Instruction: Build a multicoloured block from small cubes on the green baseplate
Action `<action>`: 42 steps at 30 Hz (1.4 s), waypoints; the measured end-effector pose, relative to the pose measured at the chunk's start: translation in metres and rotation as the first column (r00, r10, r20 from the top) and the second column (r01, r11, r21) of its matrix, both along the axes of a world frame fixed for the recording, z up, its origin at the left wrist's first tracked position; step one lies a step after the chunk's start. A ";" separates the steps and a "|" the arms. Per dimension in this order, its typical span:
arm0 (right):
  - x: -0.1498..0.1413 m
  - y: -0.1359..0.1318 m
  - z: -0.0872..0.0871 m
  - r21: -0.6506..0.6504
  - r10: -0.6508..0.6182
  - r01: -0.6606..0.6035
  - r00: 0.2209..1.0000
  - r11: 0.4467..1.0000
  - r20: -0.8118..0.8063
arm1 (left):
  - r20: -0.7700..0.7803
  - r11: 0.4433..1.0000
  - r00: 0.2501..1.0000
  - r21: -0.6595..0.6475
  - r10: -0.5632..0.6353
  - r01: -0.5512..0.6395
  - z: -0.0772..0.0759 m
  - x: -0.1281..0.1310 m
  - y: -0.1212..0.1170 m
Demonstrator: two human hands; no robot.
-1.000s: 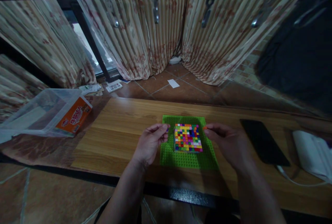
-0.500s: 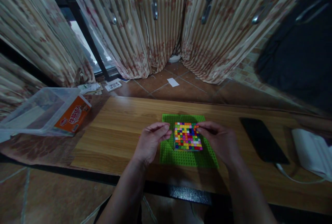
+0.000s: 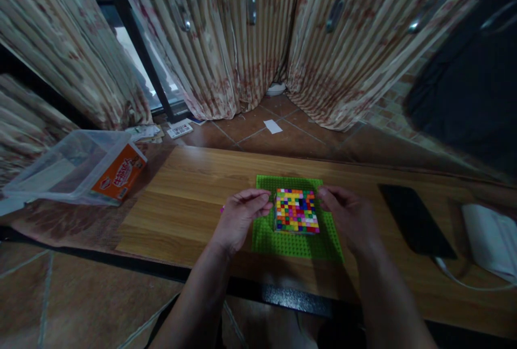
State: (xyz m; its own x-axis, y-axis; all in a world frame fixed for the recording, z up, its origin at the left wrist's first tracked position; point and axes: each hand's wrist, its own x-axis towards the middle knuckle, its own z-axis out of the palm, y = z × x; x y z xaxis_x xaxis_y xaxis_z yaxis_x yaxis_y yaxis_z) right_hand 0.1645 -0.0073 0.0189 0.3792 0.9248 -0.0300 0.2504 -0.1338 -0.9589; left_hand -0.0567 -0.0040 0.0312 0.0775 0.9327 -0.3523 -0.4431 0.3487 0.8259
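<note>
1. While both hands are raised over the table, a low square block of many-coloured plastic bricks [image 3: 297, 210] lies between them, on a light-green studded baseplate [image 3: 283, 245].
2. The left hand [image 3: 238, 217] is at the block's left side; its thumb and forefinger are brought together, with the tips just beside the edge. Whether a small piece is pinched there, one cannot tell.
3. The right hand [image 3: 351, 217] is at the other side, its thumb and fingers bent near the block's far right corner. If these fingers grip something or touch the corner, it cannot be told.
4. A tiny pink piece [image 3: 222, 208] shows just behind the left hand.
5. The baseplate rests on a brown wood-grain tabletop [image 3: 194, 198]. To the right of the right hand lies a flat black phone [image 3: 416, 220], with a white cable [image 3: 464, 283] at its near end.
</note>
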 end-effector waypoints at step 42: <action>-0.049 -0.020 0.014 0.430 0.273 -0.450 0.869 0.783 0.413 | 0.095 0.982 0.978 0.074 -0.183 0.176 0.003 0.001 -0.006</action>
State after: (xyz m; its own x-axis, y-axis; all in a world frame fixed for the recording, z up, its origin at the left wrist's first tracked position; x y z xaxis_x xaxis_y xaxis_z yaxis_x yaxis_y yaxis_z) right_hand 0.1152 -0.0272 0.0328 -0.0801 0.8442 0.5300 0.4753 0.4997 -0.7242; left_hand -0.0555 -0.0097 0.0339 0.2781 0.9208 -0.2736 -0.4603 0.3777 0.8034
